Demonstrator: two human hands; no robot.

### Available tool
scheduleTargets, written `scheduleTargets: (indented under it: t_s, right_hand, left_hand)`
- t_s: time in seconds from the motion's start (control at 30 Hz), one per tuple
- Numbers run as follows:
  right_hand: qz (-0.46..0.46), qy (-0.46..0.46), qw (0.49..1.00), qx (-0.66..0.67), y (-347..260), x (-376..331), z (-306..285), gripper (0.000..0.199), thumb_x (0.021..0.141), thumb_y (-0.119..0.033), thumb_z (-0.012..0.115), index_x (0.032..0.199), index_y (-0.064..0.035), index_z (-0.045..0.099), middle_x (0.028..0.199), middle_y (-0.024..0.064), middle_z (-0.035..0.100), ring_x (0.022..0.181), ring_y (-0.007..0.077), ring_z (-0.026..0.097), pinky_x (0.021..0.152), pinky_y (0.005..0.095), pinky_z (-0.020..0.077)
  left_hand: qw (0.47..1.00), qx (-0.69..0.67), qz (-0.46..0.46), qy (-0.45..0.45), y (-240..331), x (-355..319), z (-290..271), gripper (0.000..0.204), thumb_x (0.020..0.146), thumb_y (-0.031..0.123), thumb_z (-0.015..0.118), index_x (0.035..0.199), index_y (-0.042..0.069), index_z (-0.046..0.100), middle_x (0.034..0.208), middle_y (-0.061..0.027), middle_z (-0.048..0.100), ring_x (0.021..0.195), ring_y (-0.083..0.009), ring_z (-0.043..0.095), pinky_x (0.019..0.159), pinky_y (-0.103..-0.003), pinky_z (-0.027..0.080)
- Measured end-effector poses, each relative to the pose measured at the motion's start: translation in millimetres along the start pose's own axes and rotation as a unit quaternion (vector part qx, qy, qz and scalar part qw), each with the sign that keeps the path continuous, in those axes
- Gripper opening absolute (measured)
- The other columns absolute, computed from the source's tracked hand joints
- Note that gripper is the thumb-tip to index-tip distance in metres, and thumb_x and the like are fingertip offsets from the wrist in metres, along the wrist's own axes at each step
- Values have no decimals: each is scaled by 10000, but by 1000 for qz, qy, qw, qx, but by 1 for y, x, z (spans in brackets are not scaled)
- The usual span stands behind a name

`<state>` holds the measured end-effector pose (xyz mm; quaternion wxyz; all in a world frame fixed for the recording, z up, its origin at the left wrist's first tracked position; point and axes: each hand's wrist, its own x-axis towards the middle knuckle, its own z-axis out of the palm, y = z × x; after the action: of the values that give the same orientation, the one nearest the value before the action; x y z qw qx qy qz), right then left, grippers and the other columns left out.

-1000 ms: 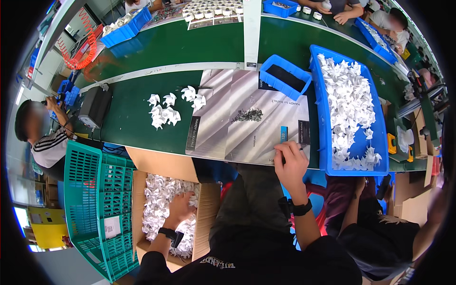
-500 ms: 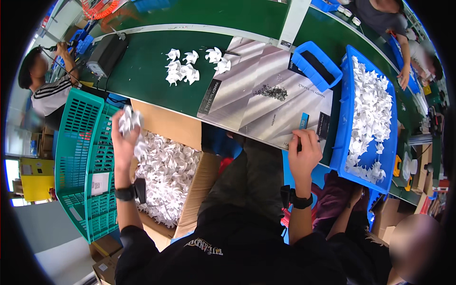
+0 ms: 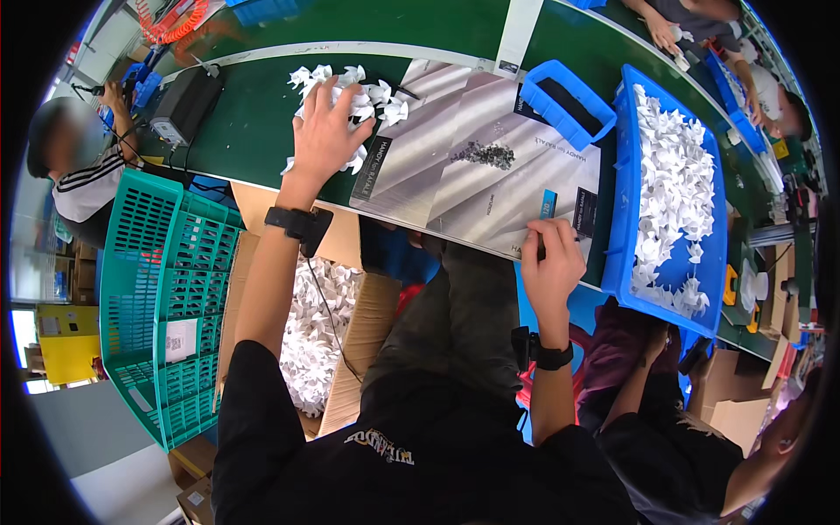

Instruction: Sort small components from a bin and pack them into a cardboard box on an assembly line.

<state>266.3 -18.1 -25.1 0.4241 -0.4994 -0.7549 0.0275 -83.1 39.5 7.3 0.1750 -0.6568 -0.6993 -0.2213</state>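
My left hand [image 3: 328, 131] is over a cluster of small white bladed parts, like little impellers [image 3: 381, 93], on the green table. Its fingers are spread and curved among them, partly hiding the pieces beneath. My right hand [image 3: 553, 255] rests at the near edge of a grey printed cardboard sheet [image 3: 455, 114], fingers curled against the thumb. A dark spot shows between them, too small to make out. On the sheet lies a little heap of tiny dark pieces [image 3: 486, 155]. An open carton below my left arm holds many more white parts [image 3: 311, 350].
A blue tray of white parts [image 3: 669, 175] stands to the right, beside a small blue bin [image 3: 567, 103]. Left are a green crate [image 3: 166, 306] and a dark box-shaped device [image 3: 185, 105]. A co-worker's arm [image 3: 634, 376] is close on my right; others work farther off.
My left hand has moved up from above the carton, where it held several white parts, to the cluster on the table. My right hand has kept its place on the sheet.
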Motion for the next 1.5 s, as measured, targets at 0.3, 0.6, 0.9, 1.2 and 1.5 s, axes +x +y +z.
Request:
scheduleTargets:
  t_s: [0.3,0.6,0.9,1.2,1.5]
  right_hand:
    - [-120,-75,564,813,-79,57,-123,157,917,-183,559,908,-71,668,850,100,631,654,245,583,573,308,406]
    - [-137,-79,500,851,-114,57,-133,83,876,-223,617,871,-154,663,719,12,628,477,105,519,488,253,410]
    - [-151,-188,483,842,-118,66,-132,118,895,-197,595,978,-221,674,723,-24,595,554,116,500,482,242,375]
    - [-150,-242,474,833,-115,69,-129,187,906,-180,581,1040,-265,681,709,-46,573,572,118,470,463,234,328]
    - [-136,-241,476,835,-116,67,-129,206,910,-174,576,1047,-286,681,661,-52,564,497,108,414,417,226,249]
  left_hand:
    - [992,-97,5,77,-20,2,39,446,856,433,619,1223,180,594,1399,-77,465,1335,-324,377,1001,-587,314]
    - [990,-70,47,116,-21,-1,38,354,905,361,553,1187,164,633,1321,-63,554,1259,-296,467,1051,-470,304]
    - [992,-42,15,115,-22,-7,37,298,900,351,546,1103,170,669,1293,-51,566,1240,-283,477,1058,-466,282]
    - [992,-52,21,114,-23,-7,36,257,896,341,548,1029,178,695,1275,-48,573,1206,-286,491,1045,-467,288]
    - [991,-61,29,116,-27,-5,38,253,891,337,553,1012,170,701,1255,-45,582,1189,-281,498,1034,-461,298]
